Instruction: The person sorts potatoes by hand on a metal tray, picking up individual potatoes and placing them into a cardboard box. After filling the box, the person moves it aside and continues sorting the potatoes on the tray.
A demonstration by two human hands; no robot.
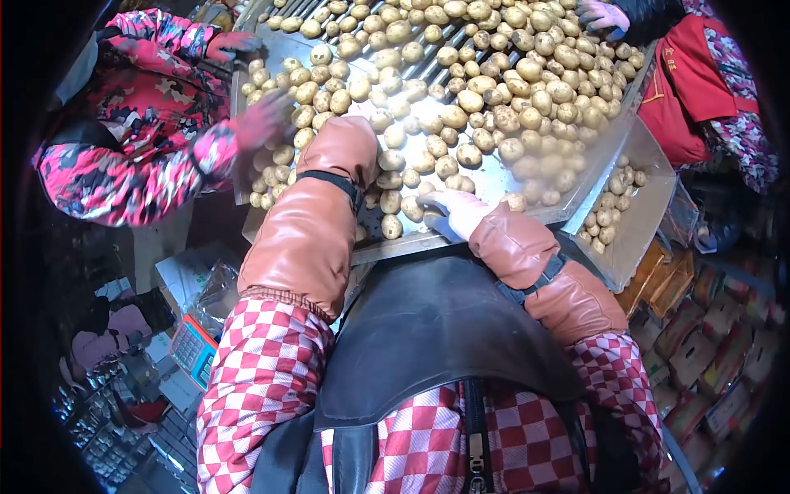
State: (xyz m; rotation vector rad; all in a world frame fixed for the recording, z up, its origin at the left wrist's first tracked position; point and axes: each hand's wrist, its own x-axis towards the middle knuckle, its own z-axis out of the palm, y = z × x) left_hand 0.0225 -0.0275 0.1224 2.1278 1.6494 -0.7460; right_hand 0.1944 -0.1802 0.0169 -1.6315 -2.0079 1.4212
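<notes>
resting right hand (457, 212), loosely spread, just beside potatoes (507, 119) strewn over the metal bench (492, 174), with long axes in mixed directions. unable to tell left hand's state, hidden beyond the brown cuff (339, 148).

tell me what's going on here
Potatoes are spread over a metal table. The wearer's gloved right hand is at its near edge beside a few; whether it grips one isn't clear. The left hand is hidden beyond its brown sleeve cover, which reaches over the table. A co-worker's blurred hand is at the left side, another co-worker's hand at the far right.
</notes>
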